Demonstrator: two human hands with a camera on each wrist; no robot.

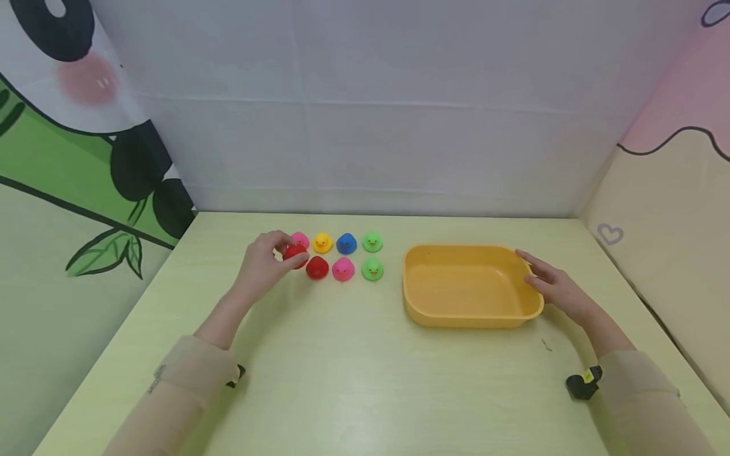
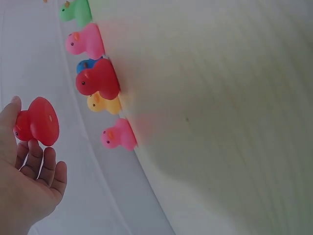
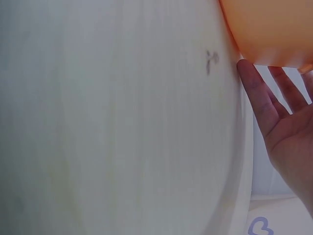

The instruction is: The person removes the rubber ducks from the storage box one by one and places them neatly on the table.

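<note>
My left hand [image 1: 263, 261] pinches a red rubber duck [image 1: 294, 255] between thumb and fingers. In the left wrist view this held duck [image 2: 40, 122] is lifted off the table, its flat underside showing. Close by, several more ducks stand in two rows: a pink duck [image 1: 300, 240] partly hidden behind the held one, a yellow duck [image 1: 322, 242], a blue duck [image 1: 346, 243], a second red duck [image 1: 317, 267], another pink duck [image 1: 343, 269] and two green ducks [image 1: 372, 269]. With fairly straight fingers, my right hand [image 1: 556, 288] touches the right end of a yellow plastic basin [image 1: 473, 321].
The pale wooden table [image 1: 365, 380] meets a white cloth backdrop [image 1: 365, 158] at its far edge. Printed panels rise on the left and right sides. A small dark mark [image 1: 546, 345] lies on the tabletop below the basin's right corner.
</note>
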